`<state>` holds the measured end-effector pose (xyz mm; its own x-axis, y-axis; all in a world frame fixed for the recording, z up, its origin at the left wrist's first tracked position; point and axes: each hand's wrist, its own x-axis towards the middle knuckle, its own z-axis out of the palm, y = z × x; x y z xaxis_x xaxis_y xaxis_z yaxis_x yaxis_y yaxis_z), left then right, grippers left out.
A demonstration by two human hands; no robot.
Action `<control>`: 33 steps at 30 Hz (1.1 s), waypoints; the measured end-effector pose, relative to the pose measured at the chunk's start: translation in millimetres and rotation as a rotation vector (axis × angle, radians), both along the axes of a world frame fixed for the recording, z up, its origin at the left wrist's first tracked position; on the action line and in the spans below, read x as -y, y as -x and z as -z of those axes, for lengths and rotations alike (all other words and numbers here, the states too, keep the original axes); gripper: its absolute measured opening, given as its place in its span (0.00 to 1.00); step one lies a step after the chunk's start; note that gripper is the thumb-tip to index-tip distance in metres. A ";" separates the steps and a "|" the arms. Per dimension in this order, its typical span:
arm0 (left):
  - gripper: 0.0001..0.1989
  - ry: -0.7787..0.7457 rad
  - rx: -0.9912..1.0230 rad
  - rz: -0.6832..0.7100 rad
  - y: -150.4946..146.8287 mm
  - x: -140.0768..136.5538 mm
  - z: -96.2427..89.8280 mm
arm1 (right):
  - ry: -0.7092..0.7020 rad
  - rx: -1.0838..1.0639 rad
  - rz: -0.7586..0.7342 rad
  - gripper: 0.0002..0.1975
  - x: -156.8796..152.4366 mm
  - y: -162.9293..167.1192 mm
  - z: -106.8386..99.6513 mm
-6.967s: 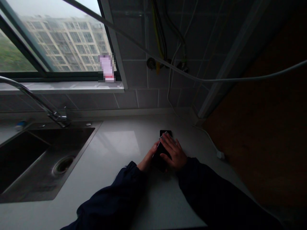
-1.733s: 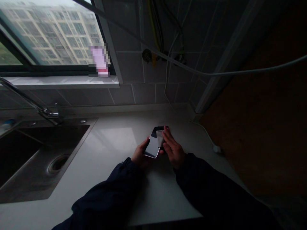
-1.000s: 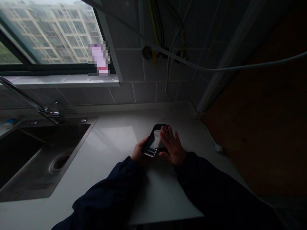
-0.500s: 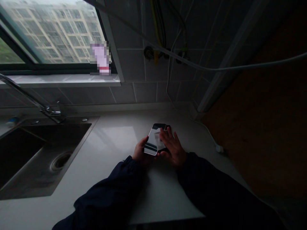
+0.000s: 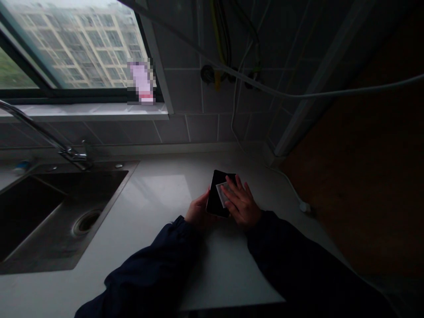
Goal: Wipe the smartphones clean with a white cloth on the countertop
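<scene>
My left hand (image 5: pixel 198 207) grips a phone (image 5: pixel 213 194) by its left side, with its glossy black face turned up above the counter. The fingers beneath the phone are hidden. On that face lies a thin whitish square (image 5: pixel 221 194), like a wipe or small cloth. My right hand (image 5: pixel 241 202) rests over this square with its fingers stretched out and spread, covering the phone's right part. Both arms wear dark sleeves.
A steel sink (image 5: pixel 66 234) with a chrome faucet (image 5: pixel 71 154) is to the left. Behind the white counter (image 5: pixel 159 251) are a tiled wall and a window (image 5: pixel 86 48). A white cable (image 5: pixel 291 95) hangs across the view, and a white plug (image 5: pixel 304 206) lies at the right.
The phone has tilted and shifted slightly right, so its face changes from a bright reflection to black. My right hand and the whitish square have moved slightly right and down.
</scene>
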<state>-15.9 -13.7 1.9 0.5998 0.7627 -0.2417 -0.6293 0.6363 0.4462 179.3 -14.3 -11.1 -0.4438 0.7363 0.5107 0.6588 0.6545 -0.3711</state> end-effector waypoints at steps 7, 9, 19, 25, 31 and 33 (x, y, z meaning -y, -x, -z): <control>0.29 -0.079 -0.030 -0.223 -3.3 -1.7 3.9 | 0.033 -0.089 -0.106 0.23 -0.5 3.1 7.7; 0.29 -0.069 -0.032 -0.237 -2.3 -3.9 6.4 | 0.061 -0.154 -0.154 0.22 -0.5 3.1 7.1; 0.28 -0.203 -0.098 -0.206 -2.6 -5.8 15.6 | 0.096 -0.371 -0.244 0.18 4.2 2.7 -4.4; 0.21 -0.244 -0.089 -0.195 -3.4 -4.7 18.9 | 0.078 -0.347 -0.284 0.17 2.3 0.8 -2.2; 0.21 -0.115 -0.005 -0.160 2.3 -8.9 16.1 | 0.051 -0.299 -0.245 0.19 -5.0 -7.1 -6.2; 0.20 -0.098 0.017 -0.153 4.0 -9.2 14.9 | 0.053 -0.298 -0.246 0.20 -6.0 -7.7 -6.1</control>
<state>-19.9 -4.4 -13.0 0.4780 0.8649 -0.1530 -0.7236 0.4865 0.4896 187.0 -8.4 -5.0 -0.4482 0.6552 0.6081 0.3431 0.7543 -0.5598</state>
